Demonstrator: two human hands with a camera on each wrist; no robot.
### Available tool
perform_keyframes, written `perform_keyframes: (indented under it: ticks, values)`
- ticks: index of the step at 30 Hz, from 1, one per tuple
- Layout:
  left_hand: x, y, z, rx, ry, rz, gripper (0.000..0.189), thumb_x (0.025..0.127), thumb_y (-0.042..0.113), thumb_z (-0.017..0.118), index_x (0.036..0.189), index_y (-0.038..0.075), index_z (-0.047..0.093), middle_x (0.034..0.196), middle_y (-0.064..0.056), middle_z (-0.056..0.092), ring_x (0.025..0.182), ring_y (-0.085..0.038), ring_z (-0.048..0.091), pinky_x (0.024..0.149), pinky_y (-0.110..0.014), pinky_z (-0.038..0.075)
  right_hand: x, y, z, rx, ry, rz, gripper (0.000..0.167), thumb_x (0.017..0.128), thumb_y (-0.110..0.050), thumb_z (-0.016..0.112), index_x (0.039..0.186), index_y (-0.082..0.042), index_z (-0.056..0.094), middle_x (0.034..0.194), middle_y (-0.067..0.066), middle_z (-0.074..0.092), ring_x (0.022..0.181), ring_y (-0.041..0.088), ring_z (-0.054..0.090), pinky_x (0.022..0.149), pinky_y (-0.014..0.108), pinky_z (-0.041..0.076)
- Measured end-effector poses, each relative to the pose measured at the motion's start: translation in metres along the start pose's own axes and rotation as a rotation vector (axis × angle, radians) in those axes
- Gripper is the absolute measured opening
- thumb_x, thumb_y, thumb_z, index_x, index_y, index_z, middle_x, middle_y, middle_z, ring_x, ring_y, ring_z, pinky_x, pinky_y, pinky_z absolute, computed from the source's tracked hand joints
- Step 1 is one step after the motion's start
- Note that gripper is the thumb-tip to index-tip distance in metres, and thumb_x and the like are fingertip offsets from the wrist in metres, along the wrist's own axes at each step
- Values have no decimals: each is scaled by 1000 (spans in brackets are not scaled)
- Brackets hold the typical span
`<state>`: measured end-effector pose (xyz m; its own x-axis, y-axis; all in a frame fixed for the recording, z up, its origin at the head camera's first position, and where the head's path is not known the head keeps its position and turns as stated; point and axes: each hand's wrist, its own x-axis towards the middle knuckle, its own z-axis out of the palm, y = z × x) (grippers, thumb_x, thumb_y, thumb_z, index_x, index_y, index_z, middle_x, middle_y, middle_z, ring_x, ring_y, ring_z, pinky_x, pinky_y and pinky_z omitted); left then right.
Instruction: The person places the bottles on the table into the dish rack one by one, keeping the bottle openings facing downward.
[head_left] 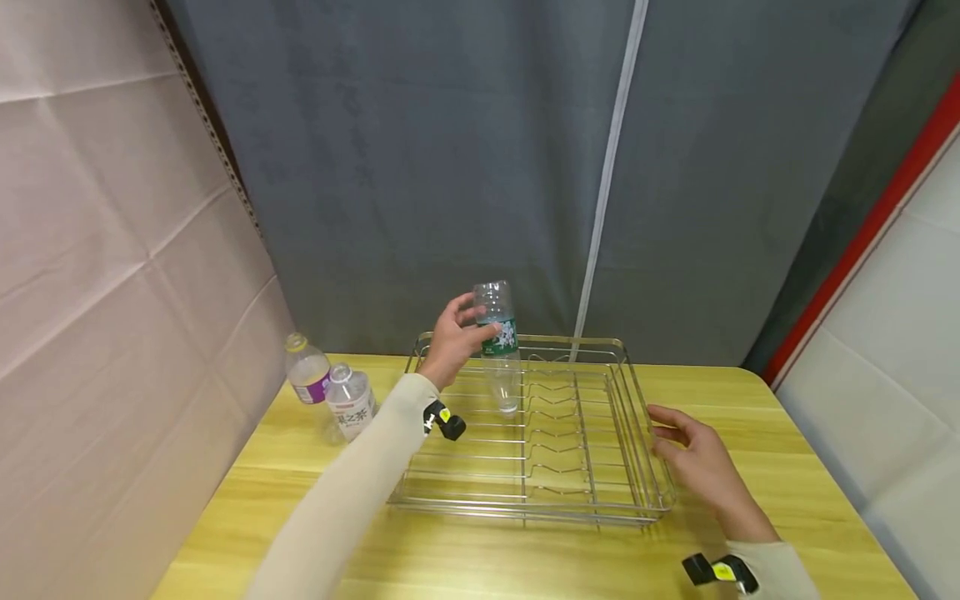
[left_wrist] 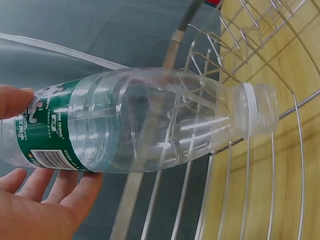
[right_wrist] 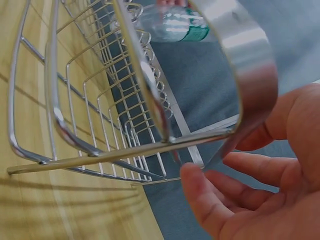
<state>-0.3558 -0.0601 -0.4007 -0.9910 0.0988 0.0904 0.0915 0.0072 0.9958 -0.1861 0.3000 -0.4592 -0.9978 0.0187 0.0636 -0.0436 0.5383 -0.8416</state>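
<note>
My left hand (head_left: pixel 455 337) grips a clear plastic bottle (left_wrist: pixel 165 120) by its green label, thumb on one side and fingers on the other. The bottle is upside down, neck pointing down over the wire rack, and its mouth overlaps the wires in the head view. My right hand (head_left: pixel 697 462) is at the right side of the silver wire rack (head_left: pixel 558 504). In the right wrist view, its loosely bent fingers (right_wrist: pixel 197 190) lie right at the rack's flat metal rim (right_wrist: pixel 257 75), with one fingertip hidden behind it.
Left of the rack stand two more clear bottles on the wooden table (head_left: pixel 247 517): one with a yellow cap and purple label (head_left: pixel 307 371), one with a white label (head_left: pixel 350 404). A grey curtain (head_left: pixel 420 167) hangs behind, and light panels flank both sides.
</note>
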Motion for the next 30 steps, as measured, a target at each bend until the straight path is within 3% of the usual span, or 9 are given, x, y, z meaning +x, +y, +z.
perform_keyframes:
  ticks: [6, 12, 21, 30]
  values:
    - [9, -19, 14, 25, -19, -31, 78, 87, 17, 87, 153, 17, 47, 148, -7, 62, 129, -31, 65, 89, -38, 62, -3, 1, -3, 22, -19, 44, 55, 100, -4, 67, 152, 3, 51, 146, 27, 61, 109, 1, 64, 81, 16, 57]
    - [16, -30, 25, 45, 8, -38, 75, 87, 17, 87, 153, 16, 50, 148, -11, 63, 129, -32, 66, 89, -38, 63, -3, 1, -4, 69, -33, 58, 57, 99, -2, 67, 153, 5, 49, 145, 30, 60, 108, 4, 69, 82, 18, 59]
    - [21, -42, 30, 32, 6, -80, 75, 90, 13, 84, 156, 13, 49, 150, -15, 61, 131, -34, 64, 105, -49, 59, -1, 0, -2, 145, -63, 66, 58, 101, 1, 61, 157, 5, 44, 142, 32, 61, 109, 9, 70, 84, 24, 62]
    - [27, -51, 30, 31, 14, -104, 74, 94, 19, 81, 159, 12, 46, 152, -15, 59, 137, -33, 61, 105, -43, 59, 0, 2, -3, 262, -124, 134, 62, 105, -5, 59, 162, 1, 36, 149, 29, 58, 111, 1, 69, 90, 27, 63]
